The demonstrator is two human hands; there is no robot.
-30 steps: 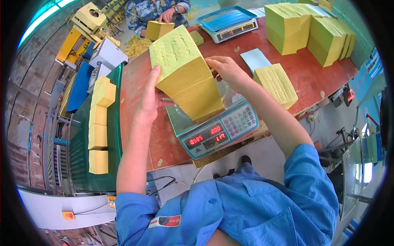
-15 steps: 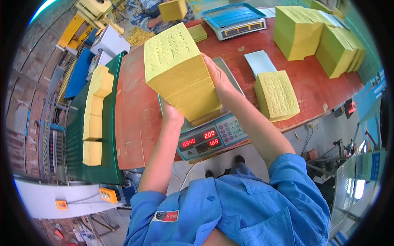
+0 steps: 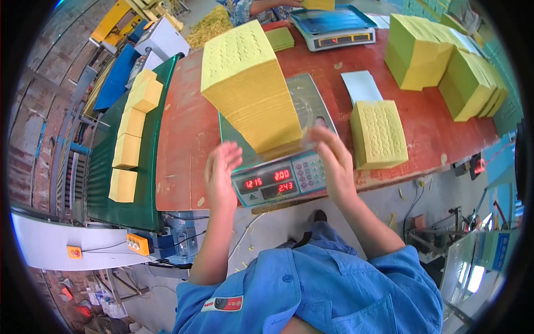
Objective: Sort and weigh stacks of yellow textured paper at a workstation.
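A tall yellow stack (image 3: 250, 89) stands on the scale (image 3: 278, 167), its long axis running from the pan up and away from the person, leaning slightly left. The left hand (image 3: 221, 172) and right hand (image 3: 332, 161) flank its base, fingers spread, holding nothing, just clear of it.

Both hands motion-blurred, co-worker (image 3: 261, 6) cut off at top edge, scale pan (image 3: 311, 108) partly hidden by yellow stack (image 3: 250, 83)

A single head-worn fisheye looks steeply down, close over the red table (image 3: 183, 139) and scale (image 3: 278, 178).
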